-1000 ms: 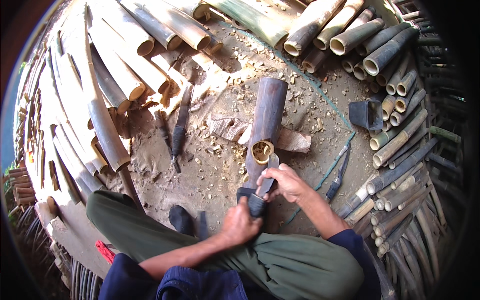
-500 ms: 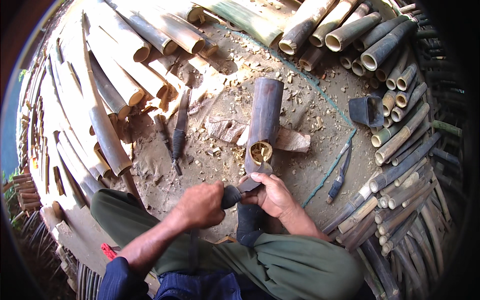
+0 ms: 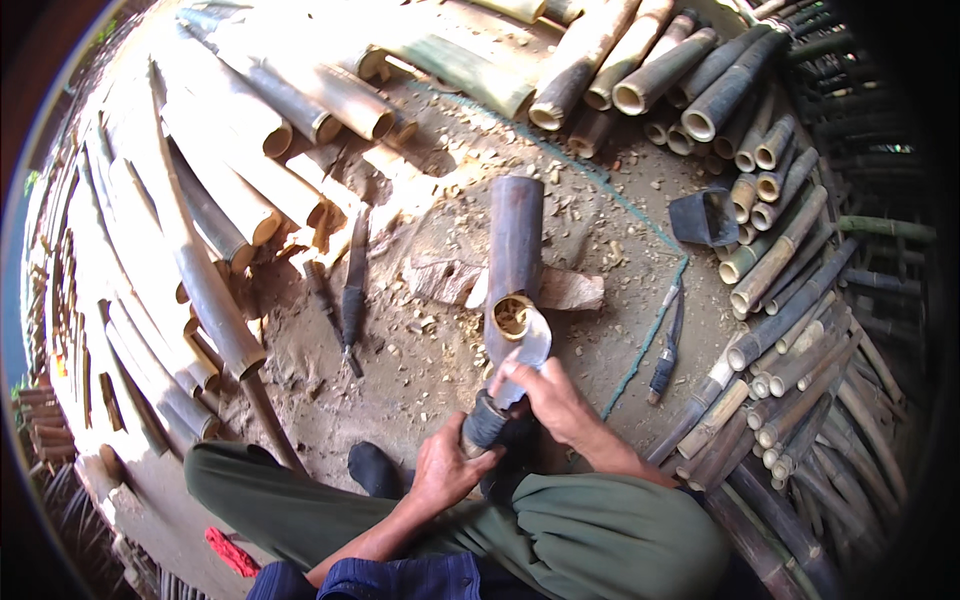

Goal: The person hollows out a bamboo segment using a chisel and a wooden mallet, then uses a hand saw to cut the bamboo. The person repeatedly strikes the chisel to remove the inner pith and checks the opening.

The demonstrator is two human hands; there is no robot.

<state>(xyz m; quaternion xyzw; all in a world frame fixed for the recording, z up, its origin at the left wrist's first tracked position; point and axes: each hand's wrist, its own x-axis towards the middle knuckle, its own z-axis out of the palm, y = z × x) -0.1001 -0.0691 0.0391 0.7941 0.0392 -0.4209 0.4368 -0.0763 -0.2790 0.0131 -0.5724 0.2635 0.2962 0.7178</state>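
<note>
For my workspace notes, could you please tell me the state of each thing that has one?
Left hand: closed around the knife handle
Right hand: against the blade
Bamboo tube: resting across wood block, shavings inside
Black pot: uncovered
Left ground knife: lying unsheathed
Stacked bamboo lengths: open-ended

Dark-brown bamboo tube (image 3: 515,235), silvery blade (image 3: 533,345), black handle (image 3: 484,422), olive-green trousers (image 3: 615,530), red cloth (image 3: 230,552), teal cord (image 3: 642,347)
</note>
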